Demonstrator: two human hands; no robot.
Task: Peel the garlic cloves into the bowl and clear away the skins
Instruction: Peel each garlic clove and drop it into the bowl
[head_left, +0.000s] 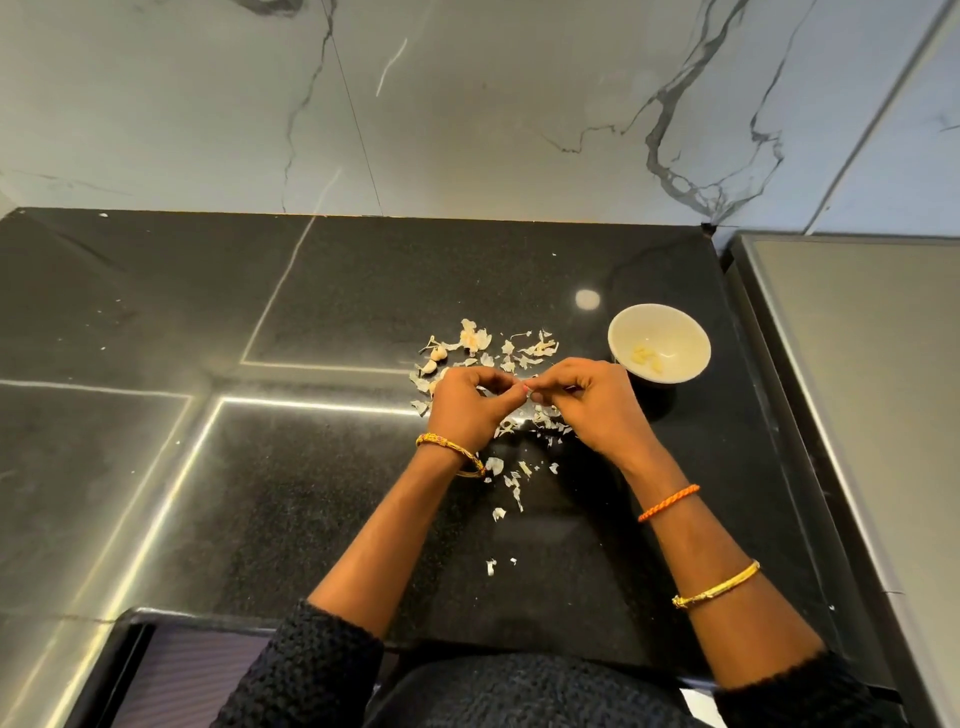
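Fingertips of both my hands meet above the counter, curled and pinching one small item between them; too little of it shows to say whether it is a clove or a skin.
Left hand (465, 402): fingers bent inward, gold bangle (451, 453) at the wrist.
Right hand (592, 400): fingers bent inward, orange cord bracelet (668, 502) on the forearm, a second gold bangle (717, 586) nearer the elbow.
Garlic skins (511, 351): pale flakes scattered on the black counter (260, 493) beyond, beneath and nearer than my hands.
Unpeeled cloves (435, 359): two, just beyond my left hand, among the skins.
Bowl (658, 344): white, upright on the counter just right of my right hand.
Peeled cloves (647, 357): a few pieces lying in the bowl's bottom.
Marble wall (467, 104): white with grey veins, behind the counter.
Sleeves (311, 670): dark knit, at the near edge.
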